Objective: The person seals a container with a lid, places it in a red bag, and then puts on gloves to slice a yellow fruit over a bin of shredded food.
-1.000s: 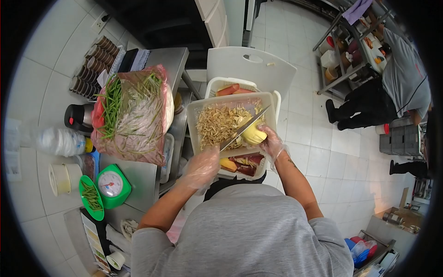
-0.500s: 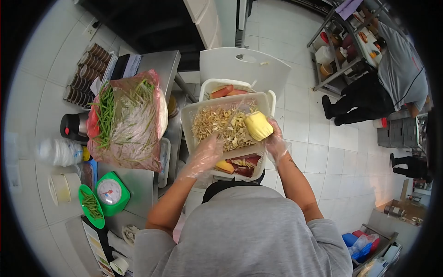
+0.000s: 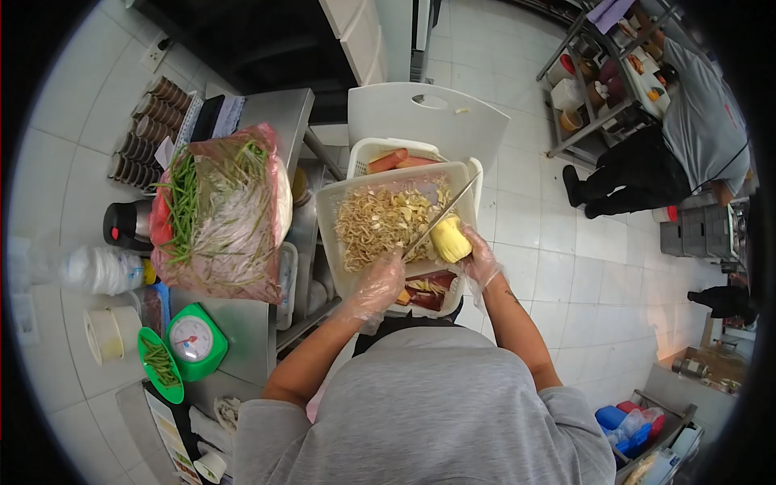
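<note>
My left hand (image 3: 380, 281), in a clear plastic glove, is closed on a long knife (image 3: 462, 192). The blade slants up and right against the side of a pale yellow peeled banana blossom (image 3: 450, 240). My gloved right hand (image 3: 482, 262) grips that blossom from its right side; the fingertips are partly hidden. Beneath both hands, a white tub (image 3: 326, 212) holds a heap of thin pale-brown shreds (image 3: 368, 226). Dark red outer leaves (image 3: 427, 299) lie in a container below the tub's near edge.
Left of me, a steel table (image 3: 234, 339) bears a pink bag of green beans (image 3: 222, 214) and a green scale (image 3: 194, 339). A white basket (image 3: 360, 151) with reddish pieces sits behind the tub. Another person (image 3: 703, 121) stands at a rack on the right.
The knife, blurred before, now shows clearly against the blossom. My left hand has moved slightly right and down; the blossom has lowered a little in my right hand.
</note>
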{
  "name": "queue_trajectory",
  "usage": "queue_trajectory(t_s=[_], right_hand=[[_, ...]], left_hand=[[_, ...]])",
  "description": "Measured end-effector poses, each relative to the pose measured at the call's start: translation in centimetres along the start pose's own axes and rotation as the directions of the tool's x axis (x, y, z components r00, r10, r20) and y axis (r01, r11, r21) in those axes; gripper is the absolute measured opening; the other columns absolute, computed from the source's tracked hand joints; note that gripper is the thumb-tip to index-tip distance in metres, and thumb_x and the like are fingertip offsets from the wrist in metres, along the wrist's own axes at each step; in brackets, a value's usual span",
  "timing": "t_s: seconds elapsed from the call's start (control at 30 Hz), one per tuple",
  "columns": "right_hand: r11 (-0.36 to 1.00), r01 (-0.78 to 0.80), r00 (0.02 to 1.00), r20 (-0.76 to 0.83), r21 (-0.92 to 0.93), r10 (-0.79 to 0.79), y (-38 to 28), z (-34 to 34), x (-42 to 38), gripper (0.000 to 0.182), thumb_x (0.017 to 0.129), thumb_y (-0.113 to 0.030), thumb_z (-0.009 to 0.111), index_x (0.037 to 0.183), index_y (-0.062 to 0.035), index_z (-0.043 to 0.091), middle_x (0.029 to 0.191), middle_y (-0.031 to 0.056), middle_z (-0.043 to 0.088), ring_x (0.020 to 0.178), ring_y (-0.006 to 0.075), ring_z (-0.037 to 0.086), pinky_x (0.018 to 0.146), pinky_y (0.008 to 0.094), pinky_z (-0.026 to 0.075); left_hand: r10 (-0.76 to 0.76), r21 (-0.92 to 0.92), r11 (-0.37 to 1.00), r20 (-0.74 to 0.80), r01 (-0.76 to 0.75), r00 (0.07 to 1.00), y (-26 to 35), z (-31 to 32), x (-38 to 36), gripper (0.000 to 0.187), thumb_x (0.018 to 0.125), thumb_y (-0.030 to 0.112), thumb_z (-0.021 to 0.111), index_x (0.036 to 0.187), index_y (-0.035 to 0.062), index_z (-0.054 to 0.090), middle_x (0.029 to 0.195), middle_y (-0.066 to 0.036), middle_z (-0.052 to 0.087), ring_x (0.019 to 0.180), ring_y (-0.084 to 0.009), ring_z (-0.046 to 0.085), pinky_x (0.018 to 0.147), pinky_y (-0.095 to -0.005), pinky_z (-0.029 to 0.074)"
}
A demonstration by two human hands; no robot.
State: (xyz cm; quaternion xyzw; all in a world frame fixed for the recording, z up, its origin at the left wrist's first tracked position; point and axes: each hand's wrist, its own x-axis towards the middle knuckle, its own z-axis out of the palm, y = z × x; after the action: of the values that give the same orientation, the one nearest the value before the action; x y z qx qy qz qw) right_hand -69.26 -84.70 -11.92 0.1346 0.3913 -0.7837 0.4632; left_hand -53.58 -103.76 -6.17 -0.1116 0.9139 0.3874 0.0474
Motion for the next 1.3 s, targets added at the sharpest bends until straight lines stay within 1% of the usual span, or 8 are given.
queue_trajectory(t_s=[0.07, 0.27, 0.47, 0.67, 1.07, 1.17, 1.2, 1.3], right_hand=[[0.999, -0.004, 0.999, -0.048, -0.054, 0.001, 0.0, -0.4, -0.3, 0.062, 0.088, -0.032, 0.067, 0.137, -0.0047, 0.042, 0.129, 0.0141, 0.055, 0.115, 0.0297, 0.059, 0.086, 0.0539, 0.055], [0.978, 0.118, 0.983, 0.162, -0.17, -0.091, -0.3, 0.1, -0.2, 0.063, 0.085, -0.025, 0.067, 0.137, -0.0001, 0.041, 0.125, 0.0159, 0.056, 0.112, 0.0281, 0.06, 0.084, 0.0496, 0.057], [0.994, 0.049, 0.989, 0.134, 0.102, -0.063, -0.3, 0.5, -0.6, 0.059, 0.085, -0.021, 0.063, 0.135, 0.0035, 0.042, 0.118, 0.0196, 0.06, 0.101, 0.0327, 0.066, 0.081, 0.0478, 0.059], [0.993, 0.083, 0.996, 0.031, 0.079, -0.086, 0.5, -0.1, 0.5, 0.059, 0.086, -0.025, 0.061, 0.134, 0.0032, 0.041, 0.124, 0.0202, 0.057, 0.105, 0.0353, 0.064, 0.084, 0.0479, 0.059], [0.988, 0.04, 0.998, -0.031, -0.147, -0.045, 0.7, 2.7, -1.1, 0.062, 0.082, -0.038, 0.065, 0.131, -0.0044, 0.047, 0.109, 0.0138, 0.064, 0.087, 0.0277, 0.068, 0.057, 0.0402, 0.058], [0.967, 0.012, 0.999, -0.043, -0.255, -0.024, 2.1, 4.2, -2.4, 0.069, 0.079, -0.036, 0.069, 0.137, -0.0063, 0.045, 0.117, 0.0131, 0.063, 0.092, 0.0279, 0.067, 0.068, 0.0385, 0.058], [0.977, 0.026, 0.995, -0.085, -0.214, -0.045, 1.7, 3.7, -2.3, 0.066, 0.082, -0.034, 0.065, 0.137, -0.0043, 0.043, 0.118, 0.0152, 0.063, 0.097, 0.0294, 0.068, 0.073, 0.0406, 0.06], [0.992, 0.08, 0.997, -0.028, 0.099, -0.077, -1.1, 2.0, -1.8, 0.049, 0.091, -0.036, 0.056, 0.129, -0.0079, 0.046, 0.11, 0.018, 0.064, 0.086, 0.0344, 0.068, 0.054, 0.0447, 0.059]], left_hand=[[-0.041, 0.032, 0.999, 0.048, 0.039, 0.998, 0.4, -0.8, -0.4, 0.024, 0.095, 0.016, 0.045, 0.111, -0.0013, 0.05, 0.093, -0.027, 0.06, 0.086, -0.044, 0.061, 0.077, -0.0518, 0.048], [-0.102, 0.093, 0.991, 0.071, 0.096, 0.992, 2.0, -3.9, -1.8, 0.026, 0.096, 0.016, 0.043, 0.113, -0.0018, 0.049, 0.096, -0.027, 0.059, 0.088, -0.0442, 0.061, 0.078, -0.0524, 0.049], [-0.095, 0.217, 0.973, 0.083, 0.075, 0.992, 3.7, -6.1, -3.6, 0.026, 0.096, 0.015, 0.041, 0.115, -0.0017, 0.047, 0.098, -0.026, 0.059, 0.082, -0.0449, 0.063, 0.072, -0.0525, 0.051], [-0.131, 0.361, 0.931, 0.165, 0.064, 0.978, 5.1, -7.0, -4.4, 0.024, 0.091, 0.008, 0.046, 0.112, -0.0027, 0.047, 0.099, -0.028, 0.059, 0.08, -0.0435, 0.066, 0.069, -0.0498, 0.055], [-0.176, 0.306, 0.943, 0.128, 0.13, 0.976, 4.9, -4.2, 1.6, 0.02, 0.09, 0.005, 0.046, 0.106, -0.0058, 0.051, 0.099, -0.027, 0.061, 0.092, -0.0428, 0.064, 0.08, -0.0493, 0.052], [-0.191, 0.257, 0.954, 0.117, 0.156, 0.975, 5.8, -4.7, 3.2, 0.022, 0.091, 0.007, 0.044, 0.106, -0.0067, 0.052, 0.097, -0.027, 0.062, 0.09, -0.0425, 0.064, 0.078, -0.0496, 0.052], [-0.142, 0.222, 0.968, 0.088, 0.119, 0.986, 5.3, -4.9, 2.9, 0.023, 0.091, 0.007, 0.044, 0.107, -0.0071, 0.052, 0.097, -0.028, 0.062, 0.089, -0.0426, 0.064, 0.078, -0.05, 0.052], [-0.042, 0.189, 0.982, 0.059, 0.03, 0.997, 3.7, -5.5, 0.4, 0.025, 0.091, 0.008, 0.042, 0.109, -0.0075, 0.051, 0.097, -0.029, 0.061, 0.086, -0.0433, 0.064, 0.077, -0.0511, 0.051]])
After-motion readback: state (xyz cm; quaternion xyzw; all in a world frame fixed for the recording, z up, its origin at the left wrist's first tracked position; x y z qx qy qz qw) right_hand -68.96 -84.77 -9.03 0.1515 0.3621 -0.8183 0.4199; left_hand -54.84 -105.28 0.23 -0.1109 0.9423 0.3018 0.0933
